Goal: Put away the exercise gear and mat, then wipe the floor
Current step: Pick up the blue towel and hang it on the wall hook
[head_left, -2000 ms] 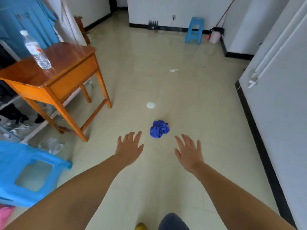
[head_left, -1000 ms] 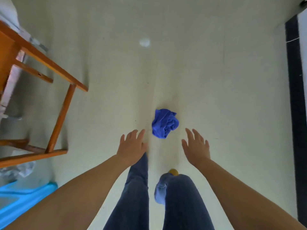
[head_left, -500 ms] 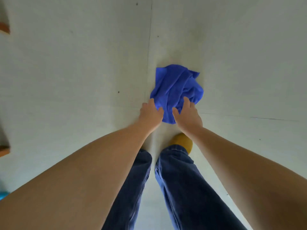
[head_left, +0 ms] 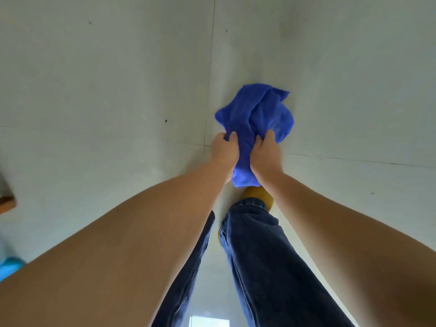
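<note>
Pale tiled floor (head_left: 94, 90) fills the view, its thin grout lines meeting just left of the hands, with a few dark specks scattered toward 11 and 12 o'clock. At 9 o'clock, on the left edge, a corner of brown wood (head_left: 6, 205) juts in, and below it, near 8 o'clock, a scrap of light blue plastic (head_left: 10, 267) shows; what either belongs to cannot be told. Both bare forearms reach up from the lower corners toward the middle. The left hand (head_left: 224, 151) has its fingers curled into the left edge of the blue cloth (head_left: 257, 114), gripping a fold. The cloth sits crumpled just above centre, toward 12 o'clock, its far part bunched and its near end hanging down between the two wrists; whether the far part touches the floor cannot be told. The right hand (head_left: 266, 152), just beside the left, has its fingers curled into the right side of the cloth, holding a bunch of it. Below the hands, toward 6 o'clock, two legs in dark blue jeans (head_left: 259, 256) run down out of view, and a yellow shoe (head_left: 259, 195) shows under the cloth's near end.
</note>
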Motion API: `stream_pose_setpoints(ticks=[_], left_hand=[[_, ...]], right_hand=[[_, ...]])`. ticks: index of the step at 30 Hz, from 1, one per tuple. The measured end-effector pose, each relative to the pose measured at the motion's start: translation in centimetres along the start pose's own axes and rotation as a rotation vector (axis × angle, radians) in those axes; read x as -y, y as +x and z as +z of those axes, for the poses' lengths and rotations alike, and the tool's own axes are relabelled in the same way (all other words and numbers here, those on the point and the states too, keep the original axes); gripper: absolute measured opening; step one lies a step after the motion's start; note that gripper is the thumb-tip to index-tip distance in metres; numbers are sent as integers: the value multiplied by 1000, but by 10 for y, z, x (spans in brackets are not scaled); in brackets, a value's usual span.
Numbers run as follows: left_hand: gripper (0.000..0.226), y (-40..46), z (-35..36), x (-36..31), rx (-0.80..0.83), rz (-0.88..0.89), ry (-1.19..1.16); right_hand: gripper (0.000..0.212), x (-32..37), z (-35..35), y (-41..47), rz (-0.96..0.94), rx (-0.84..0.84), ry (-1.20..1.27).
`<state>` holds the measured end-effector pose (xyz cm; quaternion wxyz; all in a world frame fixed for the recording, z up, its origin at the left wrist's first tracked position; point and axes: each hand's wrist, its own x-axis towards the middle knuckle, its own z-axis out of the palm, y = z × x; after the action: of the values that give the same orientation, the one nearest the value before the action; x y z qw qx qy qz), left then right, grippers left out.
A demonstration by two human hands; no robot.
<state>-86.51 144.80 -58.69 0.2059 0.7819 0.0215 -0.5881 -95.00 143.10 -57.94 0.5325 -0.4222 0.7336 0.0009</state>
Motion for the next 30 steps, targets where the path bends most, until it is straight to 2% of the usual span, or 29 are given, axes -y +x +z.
stream_pose_setpoints(ticks=[3,7,10,12,16,19,22,24,26,27,28,30], left_hand=[[22,-70,-25,-41,7,104,19],[20,-176,-60,-109,94,186,13],[14,-256,-88,-160,151,259,70],[11,-309,-111,-187,147,347,164],[11,-401,-155,-228,162,556,334],[8,-458,-173,-258,133,715,451],[8,-509,-183,-297,96,876,544],[10,-540,-187,-323,100,989,616],[8,-572,-190,-345,136,1085,690],[8,-586,-192,-353,163,1130,727],[9,-600,-193,-361,189,1167,760],[8,-625,-198,-375,203,1218,769]], right_hand=[[16,51,-42,-52,-7,-9,72],[28,115,-96,-130,-32,-27,128],[25,168,-140,-189,-91,-8,153],[21,197,-169,-230,-136,56,121],[17,249,-226,-304,-194,287,-64],[19,291,-263,-350,-267,353,-224],[16,335,-293,-381,-374,244,-318],[34,366,-313,-403,-535,111,-287],[57,394,-330,-426,-791,51,-287],[57,407,-337,-436,-895,54,-338],[48,419,-344,-446,-958,62,-378],[18,437,-356,-460,-946,57,-426]])
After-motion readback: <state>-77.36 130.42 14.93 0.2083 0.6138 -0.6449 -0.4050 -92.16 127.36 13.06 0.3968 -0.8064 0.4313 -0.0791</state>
